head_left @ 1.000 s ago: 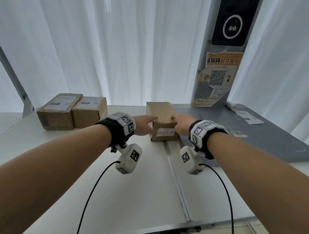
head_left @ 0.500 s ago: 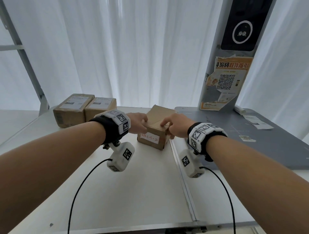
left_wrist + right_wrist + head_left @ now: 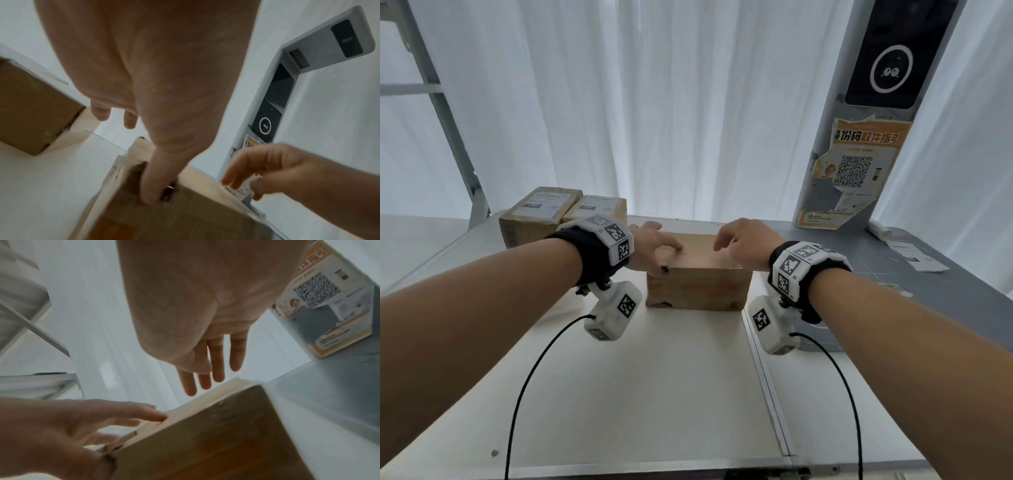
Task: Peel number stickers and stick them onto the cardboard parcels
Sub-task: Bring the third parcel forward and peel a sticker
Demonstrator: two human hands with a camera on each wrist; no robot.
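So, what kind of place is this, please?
Probably a parcel pickup or sorting station. Cardboard parcels with shipping labels stand on a white table, and a grey post carries a QR-code poster under a black scanner screen. Both hands reach over another parcel.

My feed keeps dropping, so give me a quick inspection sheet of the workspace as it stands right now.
Surface: white table; grey mat on its right part.
Job's things: cardboard parcel at centre, near face bare; two labelled parcels side by side at far left. No loose number sticker made out.
Clutter: paper slips on the mat.
Hands: left hand rests on the centre parcel's left top edge, thumb at the near corner; right hand hovers over its right side, fingers relaxed, holding nothing.
Cables: black wrist-camera cables hang over the table.
Surroundings: white curtains; grey kiosk post with QR poster.
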